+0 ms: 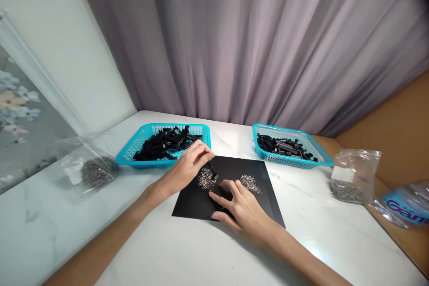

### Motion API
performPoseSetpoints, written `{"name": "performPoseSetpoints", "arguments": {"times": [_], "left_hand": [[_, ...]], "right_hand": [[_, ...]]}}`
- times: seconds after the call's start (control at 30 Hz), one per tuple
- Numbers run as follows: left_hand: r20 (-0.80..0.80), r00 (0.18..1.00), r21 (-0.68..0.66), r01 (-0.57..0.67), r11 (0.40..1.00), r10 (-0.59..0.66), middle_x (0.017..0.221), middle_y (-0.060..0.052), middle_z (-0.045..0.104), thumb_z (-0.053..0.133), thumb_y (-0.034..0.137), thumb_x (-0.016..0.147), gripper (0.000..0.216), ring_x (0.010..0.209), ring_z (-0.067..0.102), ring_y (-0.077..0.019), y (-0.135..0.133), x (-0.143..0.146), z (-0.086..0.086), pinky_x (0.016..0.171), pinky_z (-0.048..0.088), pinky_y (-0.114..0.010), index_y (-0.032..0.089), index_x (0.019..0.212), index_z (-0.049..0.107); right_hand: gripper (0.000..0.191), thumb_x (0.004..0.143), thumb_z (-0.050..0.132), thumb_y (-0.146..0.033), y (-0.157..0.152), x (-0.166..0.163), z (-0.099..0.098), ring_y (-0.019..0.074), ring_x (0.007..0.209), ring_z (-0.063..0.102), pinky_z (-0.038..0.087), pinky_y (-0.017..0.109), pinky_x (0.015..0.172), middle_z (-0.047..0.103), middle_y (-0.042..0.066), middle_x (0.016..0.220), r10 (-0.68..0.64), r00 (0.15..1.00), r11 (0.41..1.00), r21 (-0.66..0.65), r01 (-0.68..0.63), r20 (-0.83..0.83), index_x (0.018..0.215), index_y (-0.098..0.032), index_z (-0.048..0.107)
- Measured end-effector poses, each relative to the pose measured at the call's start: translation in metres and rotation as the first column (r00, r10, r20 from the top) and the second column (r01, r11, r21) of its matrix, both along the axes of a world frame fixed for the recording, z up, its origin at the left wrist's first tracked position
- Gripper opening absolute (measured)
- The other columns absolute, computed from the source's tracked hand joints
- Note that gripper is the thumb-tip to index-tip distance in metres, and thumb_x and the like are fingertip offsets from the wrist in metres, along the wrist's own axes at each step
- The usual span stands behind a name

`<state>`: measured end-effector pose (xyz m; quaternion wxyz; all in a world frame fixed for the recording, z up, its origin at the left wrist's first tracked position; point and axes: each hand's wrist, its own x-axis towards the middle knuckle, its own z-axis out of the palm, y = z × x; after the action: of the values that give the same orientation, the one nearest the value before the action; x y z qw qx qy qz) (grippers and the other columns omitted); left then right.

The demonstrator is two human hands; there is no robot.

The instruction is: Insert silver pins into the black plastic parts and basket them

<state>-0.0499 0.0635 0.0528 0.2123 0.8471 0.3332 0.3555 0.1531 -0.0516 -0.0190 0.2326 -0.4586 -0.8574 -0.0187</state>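
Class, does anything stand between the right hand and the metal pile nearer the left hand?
Nothing visible blocks the metal pile at its near edge, beside the right hand. A black part, below the left hand, borders the pile's right side.

The lone head view looks forward and down from above and short of the black mat (194,204), near the tabletop (167,250), facing the curtain (214,44) beyond that mat.
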Motion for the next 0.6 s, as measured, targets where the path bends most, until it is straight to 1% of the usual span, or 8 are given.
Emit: {"name": "performPoseSetpoints", "arguments": {"times": [0.1, 0.17, 0.23, 0.27, 0.33, 0.43, 0.5, 0.6], "left_hand": [[-0.195, 0.972, 0.101, 0.153, 0.983, -0.131, 0.100, -0.002, 0.063, 0.046, 0.034, 0.107, 0.024, 0.087, 0.064, -0.0165, -0.014, 0.003, -0.011, 0.084, 0.056, -0.031, 0.022, 0.099, 0.065], [-0.301, 0.933, 0.184, 0.259, 0.948, -0.197, 0.108, -0.004, 0.065, 0.042, 0.026, 0.108, 0.025, 0.096, 0.066, -0.0186, -0.016, 0.003, -0.020, 0.087, 0.058, -0.033, 0.021, 0.107, 0.066], [-0.342, 0.913, 0.246, 0.316, 0.916, -0.223, 0.114, -0.006, 0.066, 0.038, 0.019, 0.108, 0.029, 0.109, 0.065, -0.0210, -0.015, 0.004, -0.028, 0.094, 0.058, -0.036, 0.021, 0.112, 0.067], [-0.337, 0.913, 0.253, 0.321, 0.913, -0.228, 0.116, -0.006, 0.066, 0.037, 0.017, 0.108, 0.030, 0.114, 0.064, -0.0214, -0.015, 0.005, -0.031, 0.098, 0.057, -0.037, 0.020, 0.113, 0.066], [-0.286, 0.934, 0.217, 0.282, 0.935, -0.215, 0.115, -0.006, 0.066, 0.040, 0.015, 0.107, 0.026, 0.117, 0.063, -0.0208, -0.016, 0.009, -0.036, 0.103, 0.056, -0.036, 0.020, 0.111, 0.065], [-0.210, 0.964, 0.142, 0.195, 0.970, -0.163, 0.110, -0.005, 0.065, 0.045, 0.018, 0.105, 0.017, 0.109, 0.067, -0.0197, -0.017, 0.017, -0.044, 0.099, 0.057, -0.034, 0.021, 0.107, 0.062], [-0.192, 0.972, 0.129, 0.165, 0.978, -0.138, 0.111, -0.005, 0.064, 0.048, 0.020, 0.104, 0.013, 0.105, 0.069, -0.0196, -0.017, 0.020, -0.052, 0.095, 0.058, -0.033, 0.021, 0.106, 0.061], [-0.178, 0.974, 0.120, 0.160, 0.980, -0.137, 0.117, -0.005, 0.063, 0.054, 0.022, 0.101, 0.009, 0.103, 0.070, -0.0200, -0.016, 0.021, -0.065, 0.092, 0.058, -0.032, 0.022, 0.107, 0.061]], "right_hand": [[0.035, 0.103, 0.055, -0.042, -0.001, 0.005, -0.001, 0.0272, 0.102, 0.060, 0.059, 0.043, 0.085, 0.063, 0.015, 0.124, 0.004, 0.999, 1.000, 0.031, -0.002, -0.044, 0.127, -0.022, 0.069], [0.028, 0.104, 0.054, -0.035, -0.001, 0.008, -0.002, 0.0256, 0.097, 0.060, 0.059, 0.042, 0.083, 0.065, 0.014, 0.119, 0.000, 0.997, 0.999, 0.035, 0.003, -0.080, 0.122, -0.021, 0.070], [0.028, 0.104, 0.053, -0.031, -0.002, 0.011, -0.004, 0.0253, 0.096, 0.060, 0.059, 0.042, 0.083, 0.066, 0.013, 0.117, -0.014, 0.996, 1.000, 0.025, 0.016, -0.089, 0.126, -0.021, 0.068], [0.031, 0.104, 0.053, -0.032, -0.002, 0.012, -0.005, 0.0259, 0.098, 0.060, 0.058, 0.043, 0.085, 0.066, 0.013, 0.119, -0.019, 0.997, 1.000, 0.021, 0.020, -0.078, 0.130, -0.021, 0.066], [0.040, 0.103, 0.055, -0.037, -0.003, 0.013, -0.005, 0.0276, 0.102, 0.059, 0.058, 0.044, 0.088, 0.065, 0.014, 0.125, -0.016, 0.999, 1.000, 0.013, 0.016, -0.031, 0.139, -0.020, 0.060], [0.049, 0.101, 0.057, -0.047, -0.004, 0.011, -0.006, 0.0291, 0.103, 0.060, 0.058, 0.046, 0.089, 0.065, 0.015, 0.129, -0.006, 1.000, 1.000, 0.008, 0.006, 0.027, 0.143, -0.021, 0.058], [0.044, 0.102, 0.056, -0.048, -0.003, 0.010, -0.007, 0.0282, 0.101, 0.062, 0.058, 0.045, 0.086, 0.068, 0.014, 0.124, -0.019, 1.000, 0.999, 0.029, 0.018, 0.013, 0.136, -0.021, 0.063], [0.026, 0.106, 0.050, -0.034, 0.002, 0.011, -0.007, 0.0239, 0.088, 0.064, 0.054, 0.038, 0.075, 0.074, 0.010, 0.101, -0.052, 0.998, 0.993, 0.101, 0.055, -0.031, 0.109, -0.021, 0.073]]}}
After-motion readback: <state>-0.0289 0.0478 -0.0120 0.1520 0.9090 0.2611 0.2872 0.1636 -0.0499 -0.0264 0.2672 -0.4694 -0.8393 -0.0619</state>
